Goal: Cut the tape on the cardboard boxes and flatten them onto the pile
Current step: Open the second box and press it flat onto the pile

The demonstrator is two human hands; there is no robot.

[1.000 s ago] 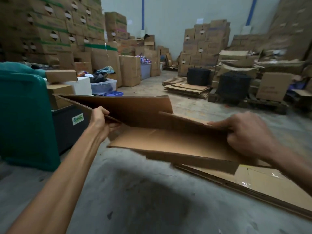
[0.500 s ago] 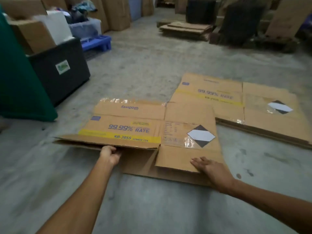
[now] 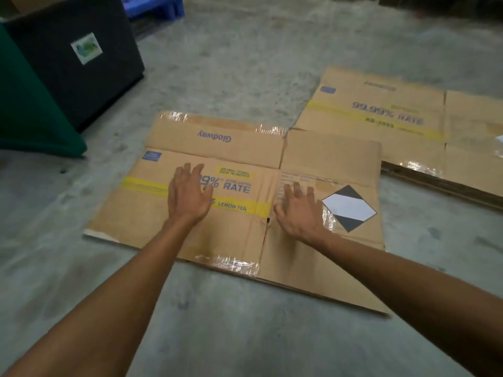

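a flattened box (image 3: 217,213) lies printed side up on the concrete floor (image 3: 217,63), and both hands press on it palm down: the left hand (image 3: 189,195) over the yellow band, the right hand (image 3: 299,210) just left of a black-and-white diamond label (image 3: 349,209). the fingers (image 3: 187,172) of both hands are spread flat and grip nothing. the pile (image 3: 408,126) of flat boxes lies just beyond to the right, a black bin (image 3: 81,58) and a green bin (image 3: 24,110) stand at far left.

The brown printed cardboard box (image 3: 217,191), earlier held up half-open, now lies flat on the floor; both hands, left (image 3: 189,195) and right (image 3: 298,213), moved from its edges onto its top, fingers spread.
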